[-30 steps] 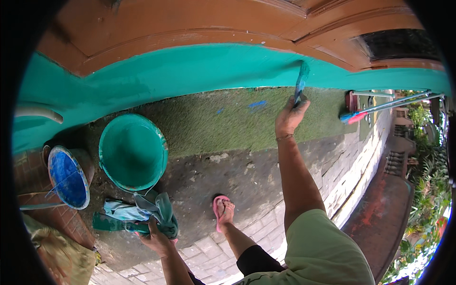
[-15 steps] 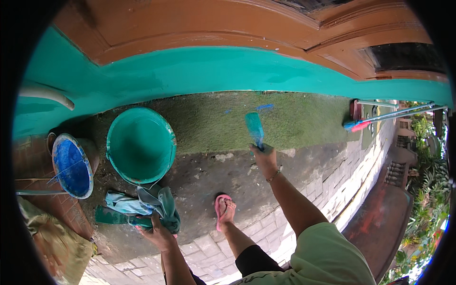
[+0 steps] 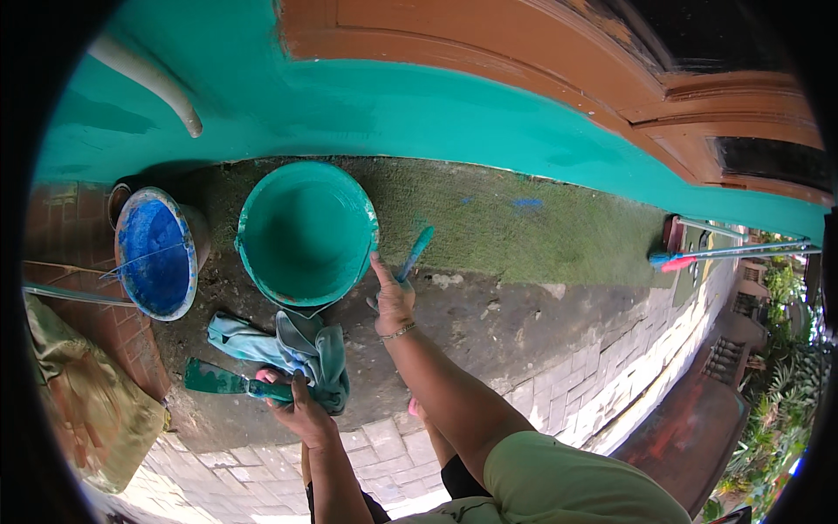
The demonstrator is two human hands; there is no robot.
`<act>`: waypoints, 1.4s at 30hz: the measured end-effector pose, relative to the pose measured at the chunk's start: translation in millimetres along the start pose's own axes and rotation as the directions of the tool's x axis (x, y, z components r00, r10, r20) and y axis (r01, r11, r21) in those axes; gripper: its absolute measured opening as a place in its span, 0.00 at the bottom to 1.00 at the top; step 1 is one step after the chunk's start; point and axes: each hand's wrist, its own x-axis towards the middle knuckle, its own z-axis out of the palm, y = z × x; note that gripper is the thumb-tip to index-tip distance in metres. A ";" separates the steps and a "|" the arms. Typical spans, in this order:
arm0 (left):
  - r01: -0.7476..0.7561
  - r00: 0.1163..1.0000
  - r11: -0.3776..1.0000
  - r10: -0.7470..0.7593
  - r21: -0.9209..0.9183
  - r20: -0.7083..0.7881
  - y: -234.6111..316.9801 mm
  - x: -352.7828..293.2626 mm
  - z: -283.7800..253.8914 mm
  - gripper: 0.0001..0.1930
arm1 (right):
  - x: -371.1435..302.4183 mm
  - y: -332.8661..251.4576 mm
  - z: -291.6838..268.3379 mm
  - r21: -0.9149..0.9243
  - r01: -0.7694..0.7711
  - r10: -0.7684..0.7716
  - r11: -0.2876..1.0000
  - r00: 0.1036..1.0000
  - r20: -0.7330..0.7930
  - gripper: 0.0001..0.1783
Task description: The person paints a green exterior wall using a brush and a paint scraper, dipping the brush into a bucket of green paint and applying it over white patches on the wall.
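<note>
My left hand (image 3: 307, 412) is closed round the handle of a putty knife (image 3: 216, 378), its flat blade coated in teal paint and pointing left. Just above it lies a crumpled blue-grey cloth (image 3: 301, 349); whether the fingers touch the cloth I cannot tell. My right hand (image 3: 394, 301) holds a flat teal-smeared tool with a blue handle (image 3: 419, 249), now seen nearly edge-on. One finger of that hand reaches up to the right rim of a large teal bucket (image 3: 242, 262) and appears to touch it. Teal paint (image 3: 305, 236) shows inside the bucket.
Left of the bucket stands a tilted pail (image 3: 190, 288) with blue inside. A pale pipe (image 3: 157, 83) sticks out of the teal wall (image 3: 419, 122). Tan sheeting (image 3: 96, 402) lies lower left. Long-handled brooms (image 3: 742, 251) rest at the far right by the wall.
My right hand has moved left from over the green-stained floor to the bucket's rim, its tool turning edge-on. The view has swung left. My left hand still grips the putty knife.
</note>
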 end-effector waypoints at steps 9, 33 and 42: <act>-0.055 0.998 0.998 0.056 0.026 -0.020 24.3 14.0 -11.0 0.06 | -19.9 49.2 40.9 0.128 0.030 -0.033 0.991 0.999 0.026 0.14; -0.291 0.957 0.945 0.288 0.149 0.044 129.6 -34.1 -53.5 0.08 | -171.3 -97.2 -23.0 0.400 -0.079 -0.086 0.913 0.922 0.378 0.05; -0.476 0.876 0.867 0.482 0.150 -0.011 229.5 -137.5 -56.6 0.06 | -179.4 -136.3 -181.5 -0.016 0.066 -0.061 0.998 0.974 0.220 0.09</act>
